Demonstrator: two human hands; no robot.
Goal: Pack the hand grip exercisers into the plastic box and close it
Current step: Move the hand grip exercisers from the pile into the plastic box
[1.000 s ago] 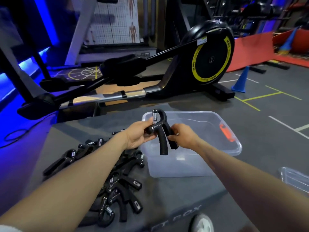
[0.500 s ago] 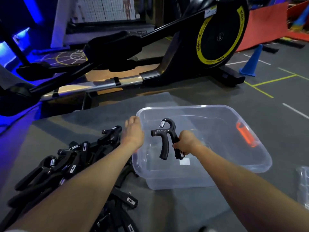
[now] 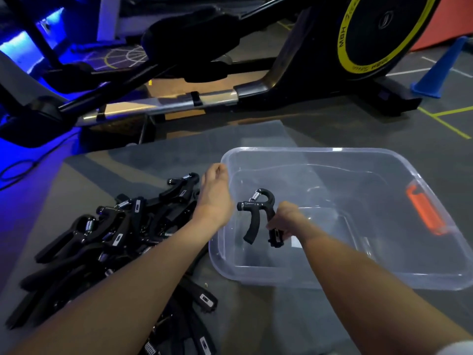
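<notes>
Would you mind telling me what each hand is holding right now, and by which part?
The right hand grips one exerciser by a handle, over the box. The left hand holds nothing, above the pile.

Bare forearms, white sleeve edge

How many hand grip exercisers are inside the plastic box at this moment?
1: the hand grip exerciser that the right hand holds by one handle inside the plastic box. The others lie in a pile outside, beside its left wall.
</notes>
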